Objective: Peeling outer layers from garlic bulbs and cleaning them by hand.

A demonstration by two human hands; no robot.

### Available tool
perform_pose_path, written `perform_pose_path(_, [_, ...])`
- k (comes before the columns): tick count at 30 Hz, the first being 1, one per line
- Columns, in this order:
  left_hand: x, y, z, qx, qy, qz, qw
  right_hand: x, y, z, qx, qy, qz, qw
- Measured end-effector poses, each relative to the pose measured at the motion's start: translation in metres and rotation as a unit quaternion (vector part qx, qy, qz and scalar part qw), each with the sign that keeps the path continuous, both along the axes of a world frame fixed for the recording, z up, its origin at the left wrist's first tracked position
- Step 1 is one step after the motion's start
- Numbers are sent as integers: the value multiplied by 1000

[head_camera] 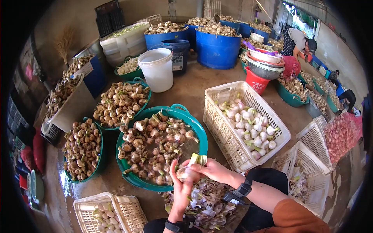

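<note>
Between my two hands is a garlic bulb [186,174] with a cut pale-green stem, its skin partly whitish. My left hand [182,189] cups the bulb from below and the left, fingers curled around it. From the right, my right hand [212,170] grips the base of the stem with thumb and fingers. Just beyond is a green basin [202,137] of murky water, where unpeeled garlic bulbs [154,134] with brown skins float. A heap of peeled garlic skins [209,204] lies on the floor below my hands, between my knees.
A white plastic crate [230,145] of peeled garlic stands right of the basin; another crate [128,206] is at lower left. Tubs of unpeeled garlic [83,151] line the left. A white bucket [157,72] and blue barrels [217,52] stand behind. People [300,42] bend at work far right.
</note>
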State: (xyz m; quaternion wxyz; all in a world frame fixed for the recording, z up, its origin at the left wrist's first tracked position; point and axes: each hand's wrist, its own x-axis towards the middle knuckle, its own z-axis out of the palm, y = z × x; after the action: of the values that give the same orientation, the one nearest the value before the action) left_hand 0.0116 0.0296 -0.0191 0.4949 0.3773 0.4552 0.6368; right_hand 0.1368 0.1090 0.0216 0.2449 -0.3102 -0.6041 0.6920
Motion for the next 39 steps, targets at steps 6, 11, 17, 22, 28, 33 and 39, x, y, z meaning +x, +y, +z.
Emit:
perform_pose_path(6, [0, 7, 8, -62, -255, -52, 964, -5, -2, -4, 35, -67, -76, 994])
perform_pose_path(11, [-27, 6, 11, -73, -170, -40, 982, -1, -7, 3, -9, -13, -45, 999])
perform_pose_path(17, [-17, 3, 5, -111, 17, -18, 994, -7, 1, -11, 271, 31, -91, 958])
perform_pose_path(22, [-36, -2, 9, -1, -115, -187, 976, 6, 10, -19, -286, 203, -78, 933])
perform_pose_path(28, [-22, 7, 0, -43, -36, 25, 998, -6, -1, -17, -117, 143, -139, 973])
perform_pose_path(33, [-21, 11, -21, -39, -253, 72, 964, -15, -19, -18, -209, 130, -56, 968])
perform_pose_path(39, [-55, -1, -7, -46, -417, 147, 896, 39, 26, -5, -276, 269, -53, 921])
